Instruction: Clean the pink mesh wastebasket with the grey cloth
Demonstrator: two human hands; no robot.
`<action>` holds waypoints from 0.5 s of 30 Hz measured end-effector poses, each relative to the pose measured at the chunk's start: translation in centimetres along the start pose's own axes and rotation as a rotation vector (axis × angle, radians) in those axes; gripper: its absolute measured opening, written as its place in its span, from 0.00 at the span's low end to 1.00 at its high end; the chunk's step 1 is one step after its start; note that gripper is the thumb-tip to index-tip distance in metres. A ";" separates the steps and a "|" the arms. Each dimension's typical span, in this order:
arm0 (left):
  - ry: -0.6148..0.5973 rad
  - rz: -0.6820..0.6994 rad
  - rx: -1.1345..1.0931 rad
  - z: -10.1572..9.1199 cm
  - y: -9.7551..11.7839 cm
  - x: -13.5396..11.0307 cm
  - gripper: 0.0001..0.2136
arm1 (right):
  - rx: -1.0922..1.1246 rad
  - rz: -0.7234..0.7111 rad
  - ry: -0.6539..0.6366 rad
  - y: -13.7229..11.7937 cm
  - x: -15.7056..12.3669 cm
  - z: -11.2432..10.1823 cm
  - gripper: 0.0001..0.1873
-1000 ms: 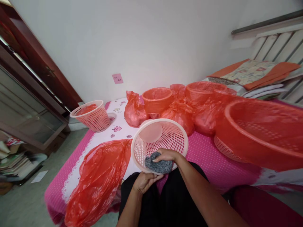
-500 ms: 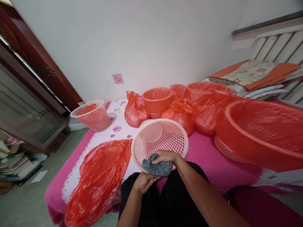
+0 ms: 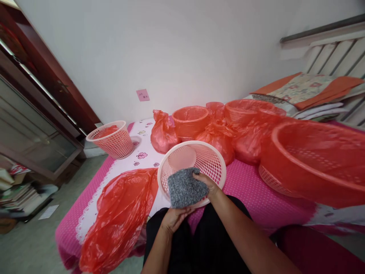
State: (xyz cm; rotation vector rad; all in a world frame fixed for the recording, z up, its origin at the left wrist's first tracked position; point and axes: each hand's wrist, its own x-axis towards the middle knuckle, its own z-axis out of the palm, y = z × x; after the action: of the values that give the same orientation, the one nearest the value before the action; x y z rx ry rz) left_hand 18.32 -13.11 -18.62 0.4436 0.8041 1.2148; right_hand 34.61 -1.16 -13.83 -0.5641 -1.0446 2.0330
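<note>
A pale pink plastic basket [image 3: 218, 167] with mesh sides lies tilted at my lap, its mouth facing me. My right hand [image 3: 210, 185] is closed on the right part of a fuzzy grey cloth [image 3: 186, 188], which hangs spread across the basket's lower opening. Under the near rim, my left hand [image 3: 177, 219] grips the basket from below; part of its fingers are hidden behind the rim and cloth. To the left of the basket, a loose red plastic bag [image 3: 122, 213] lies spread over the bed's edge.
Another pink basket [image 3: 118, 142] with red plastic inside stands at the left. Along the wall are red-bagged baskets [image 3: 190, 123] and a knotted red bag [image 3: 164, 135]. A large red-lined basket [image 3: 319, 175] is at the right. Folded bedding [image 3: 308, 89] lies behind it.
The grey cloth, bunched at the lower rim before, is now lifted and spread flatter. My right hand has shifted slightly to the cloth's right side. My left hand stays at the rim.
</note>
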 end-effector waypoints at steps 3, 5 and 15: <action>-0.003 0.015 0.070 0.7 0.3 0.0 0.20 | 0.082 -0.021 0.058 -0.6 -0.3 -0.3 0.27; -0.012 0.016 0.105 0.9 0.4 0.1 0.20 | 0.090 -0.002 0.041 -0.7 -0.2 -0.2 0.26; 0.077 0.182 0.074 -0.7 0.1 0.4 0.18 | -0.087 0.213 -0.190 0.7 0.5 0.9 0.25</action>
State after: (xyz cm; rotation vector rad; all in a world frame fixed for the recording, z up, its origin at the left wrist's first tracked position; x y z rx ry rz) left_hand 17.77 -12.75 -19.10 0.5425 0.8918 1.3806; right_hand 33.38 -1.43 -13.89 -0.5553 -1.2350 2.2710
